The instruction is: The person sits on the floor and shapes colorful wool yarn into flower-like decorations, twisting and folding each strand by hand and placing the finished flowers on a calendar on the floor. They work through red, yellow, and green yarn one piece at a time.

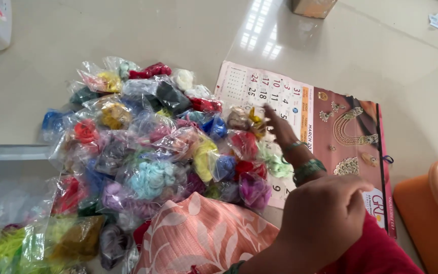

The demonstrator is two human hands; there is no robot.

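A heap of several small clear plastic packets (148, 152), each holding a coloured bundle of thread, lies on the shiny floor. My right hand (281, 129), with green bangles on its wrist, reaches over the heap's right edge. Its fingers are spread, and the fingertips are at a packet with a brown and yellow bundle (245, 120). My left hand (325, 215) hovers nearer to me, curled into a fist, and nothing shows in it. It hides part of my right forearm. A red packet (244, 144) and a purple packet (253, 189) lie just left of my right wrist.
A wall calendar (340, 127) with a jewellery picture lies flat under the heap's right side. An orange plastic basket (434, 203) stands at the right edge. Peach floral cloth (204, 236) lies near me. A cardboard box (313, 7) is at the top.
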